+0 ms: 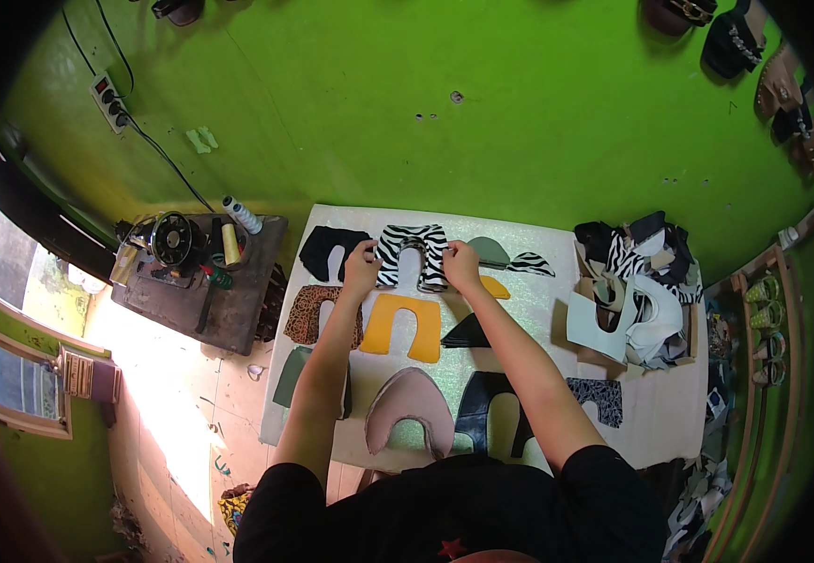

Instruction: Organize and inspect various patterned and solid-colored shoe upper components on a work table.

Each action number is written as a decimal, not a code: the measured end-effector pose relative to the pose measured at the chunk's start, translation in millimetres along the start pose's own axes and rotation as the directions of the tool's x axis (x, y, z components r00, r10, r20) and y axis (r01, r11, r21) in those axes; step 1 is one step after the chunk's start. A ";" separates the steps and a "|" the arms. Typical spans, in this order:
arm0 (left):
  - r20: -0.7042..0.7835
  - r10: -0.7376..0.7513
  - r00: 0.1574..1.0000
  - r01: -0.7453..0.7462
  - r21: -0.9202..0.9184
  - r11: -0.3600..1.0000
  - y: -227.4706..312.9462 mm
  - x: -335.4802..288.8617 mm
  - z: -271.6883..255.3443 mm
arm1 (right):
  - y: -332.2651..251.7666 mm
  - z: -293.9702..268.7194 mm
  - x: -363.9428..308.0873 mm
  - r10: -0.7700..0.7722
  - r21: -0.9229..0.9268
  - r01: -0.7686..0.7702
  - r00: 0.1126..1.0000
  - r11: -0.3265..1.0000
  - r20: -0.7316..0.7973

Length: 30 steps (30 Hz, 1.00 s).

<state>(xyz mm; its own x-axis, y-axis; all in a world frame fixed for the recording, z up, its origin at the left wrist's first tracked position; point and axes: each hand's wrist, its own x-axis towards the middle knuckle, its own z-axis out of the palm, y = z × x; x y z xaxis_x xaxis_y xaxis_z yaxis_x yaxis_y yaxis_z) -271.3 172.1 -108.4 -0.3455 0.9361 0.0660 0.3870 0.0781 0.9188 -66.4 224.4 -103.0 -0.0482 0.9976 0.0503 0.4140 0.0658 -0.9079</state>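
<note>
A U-shaped zebra-print shoe-upper piece (412, 232) lies at the far part of the white table (543, 328). My left hand (362, 268) pinches its left edge, and my right hand (461, 264) has its fingers closed at the right edge. Left of it is a black U-shaped piece (321, 246). Nearer to me are a leopard-print piece (307, 314) and a yellow one (402, 327). By my right forearm are a black piece (464, 334), a small zebra-print piece (531, 265) and a grey-green piece (487, 250), all partly covered.
Closest to me lie a pink piece (411, 399), a dark one (482, 399) and a speckled grey one (606, 400). At the right, a box of scraps (604, 324) stands on the table. A sewing machine (174, 239) is on the left stand; sandals (764, 305) fill a rack.
</note>
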 end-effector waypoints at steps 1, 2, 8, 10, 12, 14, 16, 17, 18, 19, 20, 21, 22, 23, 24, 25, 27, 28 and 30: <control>0.001 -0.004 1.000 0.004 -0.001 1.000 -2.7 4.4 1.8 | 3.2 2.7 2.6 -0.027 -0.066 0.025 0.999 0.997 -0.024; -0.002 0.012 1.000 -0.012 0.053 0.999 -5.3 8.3 3.9 | 6.5 4.7 4.9 -0.055 -0.133 0.048 0.997 0.990 -0.047; -0.085 0.053 0.995 -0.040 0.148 0.988 -9.5 8.1 13.0 | -1.7 4.7 2.4 0.113 -0.045 -0.112 0.994 0.993 0.004; -0.111 0.056 0.992 -0.039 0.150 0.988 -15.1 7.9 13.2 | -4.3 4.2 0.7 0.082 -0.062 -0.081 0.997 0.995 0.003; -0.101 0.110 0.989 -0.085 0.223 0.971 -16.8 8.3 16.0 | -1.9 2.8 0.3 0.054 -0.080 -0.054 0.999 0.995 -0.003; -0.087 0.181 0.980 -0.134 0.386 0.913 -8.9 0.9 22.7 | 5.9 -0.7 0.2 -0.053 -0.229 0.050 0.999 0.972 -0.006; -0.070 0.246 0.967 -0.170 0.542 0.823 7.8 -10.6 22.8 | -2.6 -1.0 -8.9 -0.112 -0.322 0.097 0.993 0.942 -0.027; -0.024 0.265 0.964 -0.202 0.580 0.789 14.8 -15.3 23.1 | -6.7 -1.3 -13.8 -0.173 -0.413 0.140 0.984 0.900 -0.043; 0.021 0.282 0.959 -0.235 0.615 0.753 18.4 -19.7 23.2 | -5.5 -0.9 -17.1 -0.174 -0.413 0.142 0.984 0.900 -0.042; 0.019 0.283 0.959 -0.235 0.614 0.753 17.1 -22.3 24.3 | -4.2 -0.7 -20.2 -0.249 -0.433 0.242 0.968 0.868 0.042; 0.103 0.288 0.952 -0.291 0.593 0.751 14.6 -24.2 26.4 | -2.6 -1.1 -23.5 -0.318 -0.445 0.341 0.939 0.828 0.127; 0.186 0.290 0.939 -0.343 0.568 0.748 11.4 -27.0 26.9 | -3.4 -0.4 -28.7 -0.319 -0.445 0.342 0.939 0.828 0.128; 0.184 0.289 0.939 -0.342 0.568 0.749 8.4 -30.3 27.5 | -4.3 0.5 -34.2 -0.283 -0.493 0.346 0.938 0.798 0.200; 0.206 0.284 0.936 -0.350 0.597 0.721 5.7 -33.5 28.2 | -5.3 0.5 -39.3 -0.242 -0.538 0.353 0.932 0.765 0.268; 0.231 0.280 0.932 -0.363 0.623 0.693 6.3 -34.8 30.6 | -3.8 -1.7 -42.6 -0.242 -0.542 0.351 0.934 0.764 0.264; 0.233 0.286 0.930 -0.368 0.619 0.694 7.4 -34.9 32.8 | -2.5 -4.3 -45.6 -0.238 -0.527 0.348 0.934 0.776 0.267; 0.242 0.214 0.946 -0.321 0.629 0.708 9.9 -34.9 34.6 | 0.2 -10.0 -54.3 -0.236 -0.510 0.354 0.930 0.784 0.282; 0.240 0.220 0.945 -0.324 0.628 0.707 6.3 -32.9 34.1 | 1.9 -14.3 -60.0 -0.241 -0.511 0.356 0.930 0.782 0.278; 0.278 0.172 0.945 -0.312 0.614 0.725 -1.4 -27.5 32.9 | 7.0 -27.8 -73.4 -0.372 -0.407 0.447 0.893 0.797 0.251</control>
<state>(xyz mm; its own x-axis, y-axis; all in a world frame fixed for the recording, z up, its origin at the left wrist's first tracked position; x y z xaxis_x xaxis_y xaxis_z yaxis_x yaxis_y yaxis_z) -234.2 157.5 -124.3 -0.0227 0.9934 0.1123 0.9136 -0.0250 0.4059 -34.7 152.3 -101.5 -0.4258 0.8610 0.2783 0.6785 0.5073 -0.5313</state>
